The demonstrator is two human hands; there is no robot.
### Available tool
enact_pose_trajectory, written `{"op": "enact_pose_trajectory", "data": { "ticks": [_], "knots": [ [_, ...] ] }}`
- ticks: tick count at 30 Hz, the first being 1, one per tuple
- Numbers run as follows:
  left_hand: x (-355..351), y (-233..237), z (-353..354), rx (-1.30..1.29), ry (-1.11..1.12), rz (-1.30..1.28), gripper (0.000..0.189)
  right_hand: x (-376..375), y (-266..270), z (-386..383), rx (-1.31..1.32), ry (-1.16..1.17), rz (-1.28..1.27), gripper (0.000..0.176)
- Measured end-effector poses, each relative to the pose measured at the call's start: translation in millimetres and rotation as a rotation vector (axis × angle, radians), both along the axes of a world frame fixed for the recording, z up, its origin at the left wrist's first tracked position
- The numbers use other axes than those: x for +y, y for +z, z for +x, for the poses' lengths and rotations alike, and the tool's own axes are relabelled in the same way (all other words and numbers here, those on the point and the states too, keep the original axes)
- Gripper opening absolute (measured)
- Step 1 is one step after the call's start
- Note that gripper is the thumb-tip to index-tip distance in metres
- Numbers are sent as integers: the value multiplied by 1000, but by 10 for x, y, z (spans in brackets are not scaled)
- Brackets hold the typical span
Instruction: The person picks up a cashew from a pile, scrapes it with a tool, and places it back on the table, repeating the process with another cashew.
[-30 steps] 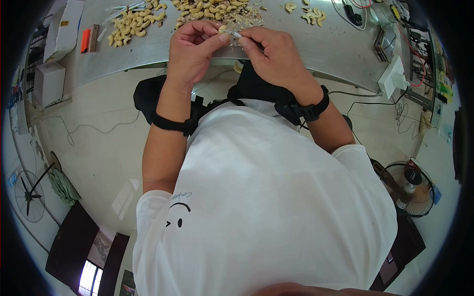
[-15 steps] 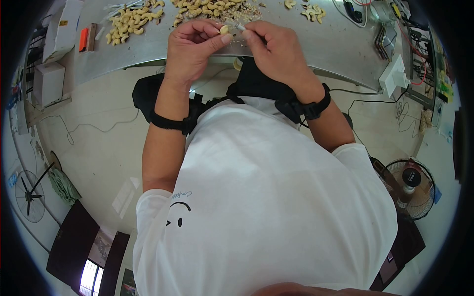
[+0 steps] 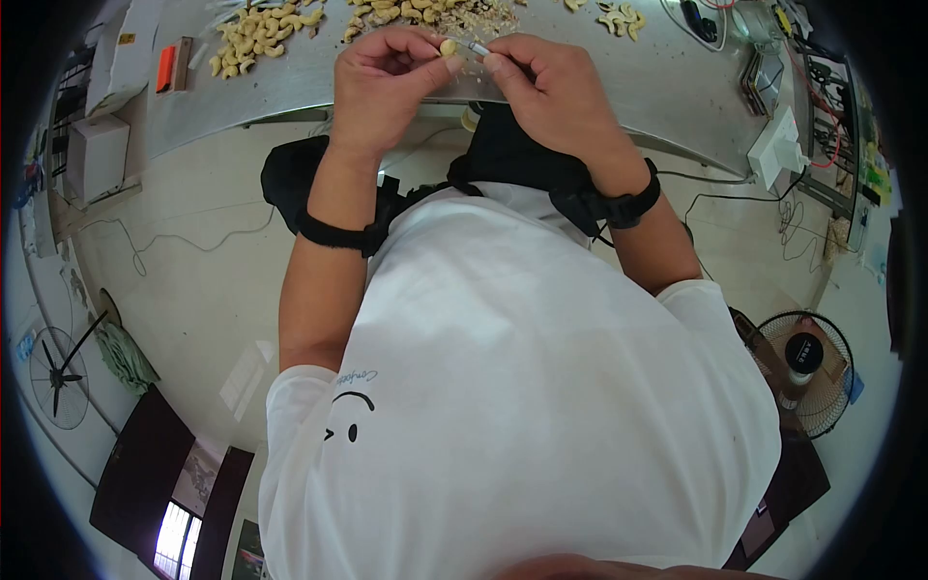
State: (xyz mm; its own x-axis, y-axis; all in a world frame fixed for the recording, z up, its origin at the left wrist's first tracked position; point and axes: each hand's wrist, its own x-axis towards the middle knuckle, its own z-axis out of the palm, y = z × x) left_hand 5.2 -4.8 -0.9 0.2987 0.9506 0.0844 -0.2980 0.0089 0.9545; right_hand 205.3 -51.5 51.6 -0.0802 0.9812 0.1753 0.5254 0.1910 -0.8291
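Observation:
My left hand [image 3: 389, 92] pinches a pale cashew nut [image 3: 448, 47] between thumb and fingertips, above the near edge of the metal table. From the other side my right hand [image 3: 553, 89] grips a slim silver tool [image 3: 478, 48], its tip pointing at the nut. The exact kind of tool I cannot tell, as my fingers cover most of it. Just beyond my hands lie a heap of cashews [image 3: 406, 10] and a scatter of brown skin flakes [image 3: 483, 19]. To the left is another pile of cashews [image 3: 256, 37].
The metal table [image 3: 667, 106] curves across the top. A few cashews [image 3: 622, 21] lie at the right. An orange-and-brown block [image 3: 168, 68] rests near a white box [image 3: 126, 58] at the left. At the right edge are a white power strip [image 3: 776, 150] and cables.
The cashew has turned a little in my left fingers and shows a rounder side. Both hands have shifted slightly to the right in view, and the tool stays close to the nut.

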Motion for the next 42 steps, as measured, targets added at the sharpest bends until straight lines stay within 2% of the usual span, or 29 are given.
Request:
{"op": "enact_pose_trajectory", "data": {
  "ticks": [4,9,11,15,19,23,25,26,29,32,34,36,40,42],
  "knots": [
    [8,-11,-10,-9,-18,2,22,-7,-52,7,-42,25,38,16],
    [33,-16,-101,-1,-8,-62,20,-7,-43,19,-48,-60,37,18],
    [110,53,-204,21,-31,36,19,-14,83,52,-55,-62,18,16],
    [162,604,-282,90,41,25,21,23,243,157,-44,-53,27,13],
    [247,857,-350,35,115,80,22,112,414,266,-33,-30,16,15],
    [213,1095,-360,54,31,160,21,215,536,316,77,-69,-48,17],
    [207,1090,-390,33,-5,118,21,302,492,398,103,-43,22,18],
    [226,1094,-405,23,-22,109,21,321,503,387,105,-50,-28,18],
    [236,641,-368,-80,-10,3,19,314,443,329,131,-35,-107,18],
    [41,324,-153,44,-21,-97,21,196,147,237,152,33,-129,20],
    [-76,232,6,-2,-12,-200,21,96,70,142,106,55,-197,20],
    [-124,104,93,-115,-19,-252,22,24,-57,69,161,8,-161,18],
    [-64,103,118,-205,-42,-285,26,-41,-53,50,188,-46,-144,15],
    [-19,109,106,-221,-67,-270,29,-23,34,68,121,-24,-128,15]
  ]
}}
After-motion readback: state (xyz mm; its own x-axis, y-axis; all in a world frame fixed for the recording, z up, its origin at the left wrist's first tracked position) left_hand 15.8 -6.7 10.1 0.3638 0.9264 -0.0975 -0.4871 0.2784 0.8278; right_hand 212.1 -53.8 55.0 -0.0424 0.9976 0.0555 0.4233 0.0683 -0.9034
